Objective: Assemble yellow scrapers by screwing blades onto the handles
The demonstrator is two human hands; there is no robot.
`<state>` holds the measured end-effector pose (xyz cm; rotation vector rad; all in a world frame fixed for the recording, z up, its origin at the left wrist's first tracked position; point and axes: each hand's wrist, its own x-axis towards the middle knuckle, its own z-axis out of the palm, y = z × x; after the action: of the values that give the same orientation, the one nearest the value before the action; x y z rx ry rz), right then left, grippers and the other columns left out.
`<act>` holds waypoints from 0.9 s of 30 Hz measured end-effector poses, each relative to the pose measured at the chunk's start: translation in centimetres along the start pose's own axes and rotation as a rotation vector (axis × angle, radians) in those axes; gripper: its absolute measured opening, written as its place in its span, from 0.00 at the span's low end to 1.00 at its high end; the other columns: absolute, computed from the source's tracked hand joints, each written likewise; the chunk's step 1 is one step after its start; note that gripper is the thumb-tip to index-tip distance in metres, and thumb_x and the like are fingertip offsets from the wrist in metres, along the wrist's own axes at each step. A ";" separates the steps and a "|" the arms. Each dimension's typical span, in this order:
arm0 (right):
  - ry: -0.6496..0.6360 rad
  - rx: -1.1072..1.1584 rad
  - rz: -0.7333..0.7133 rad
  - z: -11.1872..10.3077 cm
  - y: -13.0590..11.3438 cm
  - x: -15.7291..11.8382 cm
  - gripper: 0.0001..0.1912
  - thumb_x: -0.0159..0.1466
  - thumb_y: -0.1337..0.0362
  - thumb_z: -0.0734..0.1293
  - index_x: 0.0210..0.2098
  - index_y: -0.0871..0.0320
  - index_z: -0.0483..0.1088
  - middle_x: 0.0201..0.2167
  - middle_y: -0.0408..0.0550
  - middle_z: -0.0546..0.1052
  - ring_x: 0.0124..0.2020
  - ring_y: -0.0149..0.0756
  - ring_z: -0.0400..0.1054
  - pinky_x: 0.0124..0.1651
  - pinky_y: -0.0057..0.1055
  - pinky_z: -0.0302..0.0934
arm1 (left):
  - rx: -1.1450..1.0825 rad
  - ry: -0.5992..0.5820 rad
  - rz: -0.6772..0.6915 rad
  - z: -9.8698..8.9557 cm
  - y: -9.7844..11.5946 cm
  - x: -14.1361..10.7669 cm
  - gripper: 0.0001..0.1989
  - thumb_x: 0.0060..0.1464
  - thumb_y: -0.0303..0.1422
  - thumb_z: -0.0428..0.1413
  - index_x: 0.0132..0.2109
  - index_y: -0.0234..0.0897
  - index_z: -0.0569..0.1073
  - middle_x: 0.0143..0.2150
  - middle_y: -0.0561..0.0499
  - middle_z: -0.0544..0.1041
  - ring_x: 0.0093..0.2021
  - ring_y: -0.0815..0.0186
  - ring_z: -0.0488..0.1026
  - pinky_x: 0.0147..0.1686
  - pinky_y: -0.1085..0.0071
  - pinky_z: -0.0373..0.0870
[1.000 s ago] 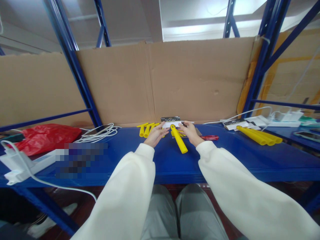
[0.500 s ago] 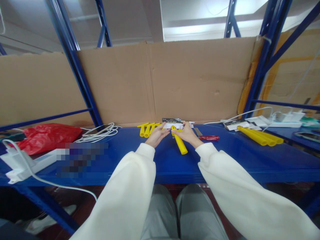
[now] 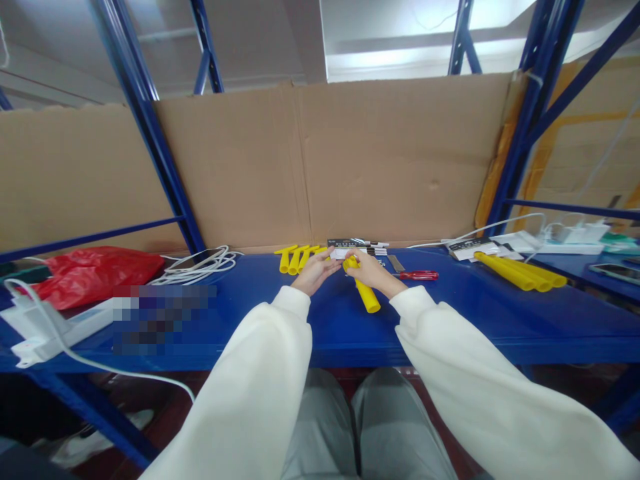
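Observation:
My right hand (image 3: 373,272) is closed around the upper part of a yellow tube-like handle (image 3: 369,299), which slants toward me with its hollow end nearest. My left hand (image 3: 316,272) is at the far end of that handle, fingers stretched toward it and thumb apart. Whether its fingertips touch the handle or hold anything small is hidden. Left of my hands lie several yellow T-shaped pieces (image 3: 294,263). Behind my hands is a black and white packet (image 3: 345,248) with thin strips at its right. A red-handled screwdriver (image 3: 419,275) and a flat grey piece (image 3: 395,263) lie to the right.
More yellow tubes (image 3: 517,272) lie at the right by another packet (image 3: 470,249). A red plastic bag (image 3: 100,273), coiled white cable (image 3: 200,267) and white power strip (image 3: 90,327) occupy the left. Cardboard (image 3: 390,160) and blue posts (image 3: 150,133) stand behind the blue tabletop (image 3: 450,320).
My right hand has shifted left over the top of the yellow handle, its fingers now curled there. The handle's near end has swung slightly right and toward me. My left hand has barely moved.

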<state>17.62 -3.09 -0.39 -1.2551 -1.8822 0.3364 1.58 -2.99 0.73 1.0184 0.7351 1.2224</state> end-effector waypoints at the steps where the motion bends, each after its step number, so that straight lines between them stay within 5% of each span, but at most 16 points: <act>1: -0.003 -0.028 -0.010 -0.1 -0.1 0.1 0.15 0.53 0.70 0.66 0.41 0.54 0.70 0.30 0.41 0.76 0.30 0.35 0.69 0.38 0.30 0.64 | -0.002 -0.009 0.003 0.0 0.0 0.0 0.37 0.52 0.13 0.53 0.68 0.33 0.60 0.53 0.40 0.79 0.55 0.62 0.76 0.62 0.64 0.65; 6: -0.025 -0.088 -0.048 -0.5 -0.6 0.4 0.16 0.53 0.73 0.67 0.40 0.55 0.76 0.39 0.49 0.81 0.39 0.41 0.74 0.46 0.35 0.66 | -0.001 -0.025 0.020 -0.1 0.0 0.0 0.38 0.52 0.13 0.54 0.68 0.34 0.61 0.54 0.40 0.78 0.56 0.60 0.75 0.62 0.62 0.64; 10: -0.064 -0.166 -0.006 -1.8 -1.2 0.7 0.17 0.54 0.73 0.68 0.42 0.56 0.78 0.40 0.51 0.82 0.40 0.43 0.75 0.47 0.34 0.66 | 0.060 -0.075 0.039 0.0 0.2 -0.2 0.37 0.51 0.15 0.57 0.67 0.42 0.64 0.64 0.44 0.70 0.60 0.58 0.72 0.62 0.59 0.64; 13: -0.083 -0.306 0.017 -4.7 -1.4 1.4 0.18 0.55 0.72 0.68 0.46 0.57 0.77 0.44 0.52 0.81 0.43 0.42 0.75 0.48 0.33 0.66 | 0.151 -0.070 0.031 0.1 0.4 -0.6 0.38 0.51 0.17 0.57 0.67 0.45 0.63 0.70 0.43 0.60 0.61 0.55 0.70 0.61 0.57 0.66; 17: -0.095 -0.628 0.102 -11.5 -0.2 3.2 0.20 0.58 0.70 0.67 0.51 0.59 0.75 0.42 0.53 0.81 0.41 0.42 0.75 0.45 0.32 0.67 | 0.228 -0.069 0.054 0.3 0.5 -1.1 0.37 0.52 0.21 0.59 0.68 0.43 0.63 0.70 0.41 0.59 0.62 0.51 0.68 0.58 0.58 0.69; 23: -0.072 -1.037 0.286 -22.1 6.0 3.3 0.24 0.59 0.73 0.67 0.56 0.70 0.70 0.46 0.68 0.76 0.49 0.48 0.71 0.48 0.37 0.62 | 0.368 -0.027 0.065 0.3 0.4 -0.9 0.29 0.53 0.21 0.57 0.63 0.39 0.70 0.67 0.39 0.66 0.59 0.51 0.72 0.49 0.62 0.75; 27: -0.071 -0.939 0.406 -23.9 12.9 0.8 0.18 0.53 0.75 0.72 0.45 0.67 0.77 0.37 0.64 0.77 0.39 0.46 0.72 0.41 0.37 0.63 | 0.416 -0.045 0.056 0.0 0.2 -0.4 0.26 0.52 0.20 0.58 0.58 0.36 0.73 0.63 0.37 0.70 0.51 0.55 0.78 0.42 0.66 0.77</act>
<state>43.75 -1.52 6.94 -2.2732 -1.8781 -0.3645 1.40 -3.41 0.92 1.4100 0.9543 1.1126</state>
